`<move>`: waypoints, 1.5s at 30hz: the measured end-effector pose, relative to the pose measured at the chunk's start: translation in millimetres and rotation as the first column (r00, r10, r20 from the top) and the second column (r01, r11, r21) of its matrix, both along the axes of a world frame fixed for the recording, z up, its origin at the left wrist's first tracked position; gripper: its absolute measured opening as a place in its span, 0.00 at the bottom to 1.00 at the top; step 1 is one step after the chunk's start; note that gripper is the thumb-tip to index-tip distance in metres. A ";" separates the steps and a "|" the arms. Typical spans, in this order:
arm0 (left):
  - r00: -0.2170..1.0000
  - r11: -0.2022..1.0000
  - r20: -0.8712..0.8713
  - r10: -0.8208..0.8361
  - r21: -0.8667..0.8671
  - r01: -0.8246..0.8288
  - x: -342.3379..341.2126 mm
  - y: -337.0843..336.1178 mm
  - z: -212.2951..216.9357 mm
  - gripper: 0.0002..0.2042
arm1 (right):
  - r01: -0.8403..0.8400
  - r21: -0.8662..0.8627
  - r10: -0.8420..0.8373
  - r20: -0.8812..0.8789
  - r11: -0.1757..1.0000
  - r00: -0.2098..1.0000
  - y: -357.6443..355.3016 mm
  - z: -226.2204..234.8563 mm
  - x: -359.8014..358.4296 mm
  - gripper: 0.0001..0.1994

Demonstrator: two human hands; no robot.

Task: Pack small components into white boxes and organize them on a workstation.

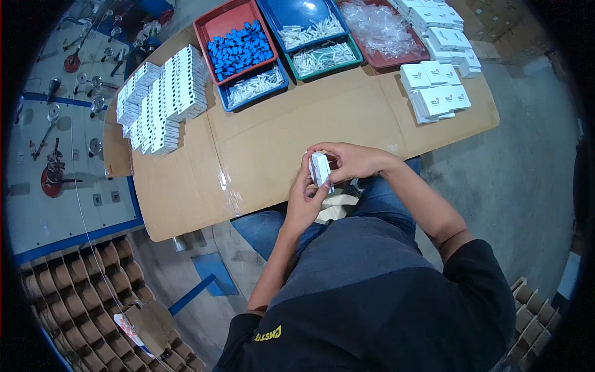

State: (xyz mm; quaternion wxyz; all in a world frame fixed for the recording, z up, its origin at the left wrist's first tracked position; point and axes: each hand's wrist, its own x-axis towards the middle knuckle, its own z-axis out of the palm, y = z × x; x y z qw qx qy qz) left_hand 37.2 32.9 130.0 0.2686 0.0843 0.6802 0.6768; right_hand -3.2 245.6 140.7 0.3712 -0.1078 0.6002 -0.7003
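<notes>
- The left hand is curled around a small white box, with its thumb near the low end
- The right hand has its fingers bent in close on the other side of the same box, so both hands hold it
- The box is up between the two hands, by the near edge of the brown cardboard top
- Fingers hide some of it, so I can't tell if the box is shut or has a part going in
- The step in hand looks like close finger work on this one box
- The next move seems to call for a firm left hold, with the right fingers free to press gently
- Past the hands sit a red tray of blue bits, and a small blue tray and a green tray of white bits
- White blocks stand in piles on the left, and white packs sit in stacks on the right
</notes>
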 end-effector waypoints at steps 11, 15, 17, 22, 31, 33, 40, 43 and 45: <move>0.959 0.943 0.157 0.236 0.202 -0.265 -2.7 -1.2 19.8 0.34 | 0.381 0.083 -0.377 -0.062 0.921 0.924 40.8 28.1 4.6 0.18; 0.844 0.852 0.525 0.109 0.389 -0.352 -14.1 -10.4 20.5 0.37 | 0.496 -0.057 -0.497 -0.008 0.867 0.868 38.8 25.1 13.3 0.09; 0.757 0.830 0.652 -0.041 0.444 -0.338 -21.3 -14.4 14.4 0.40 | 0.478 -0.113 -0.483 -0.021 0.871 0.875 34.3 8.3 19.1 0.10; 0.554 0.670 0.799 -0.234 0.546 -0.504 -21.7 -16.1 17.3 0.43 | 0.461 0.108 -0.439 -0.175 0.881 0.881 18.8 -1.0 27.3 0.11; 0.521 0.593 0.764 -0.381 0.634 -0.496 -18.8 -21.7 1.8 0.48 | 0.464 -0.023 -0.420 -0.467 0.886 0.778 -13.4 24.8 28.8 0.16; 0.515 0.707 0.801 -0.304 0.552 -0.442 -19.4 -19.3 6.7 0.49 | 0.405 0.075 -0.290 -0.583 0.911 0.759 -16.3 23.2 30.3 0.22; 0.783 0.835 0.615 0.097 0.377 -0.400 -15.8 4.8 19.9 0.49 | 0.535 0.150 -0.297 -0.693 0.832 0.657 -44.2 19.9 38.4 0.26; 0.776 0.830 0.533 0.337 0.222 -0.512 -11.5 21.0 21.5 0.47 | 0.533 0.301 -0.042 -0.842 0.791 0.538 -51.0 24.5 33.7 0.24; 0.712 0.790 0.598 0.369 0.203 -0.579 -12.6 20.4 8.1 0.46 | 0.409 0.474 0.172 -0.790 0.779 0.588 -49.3 28.4 23.8 0.22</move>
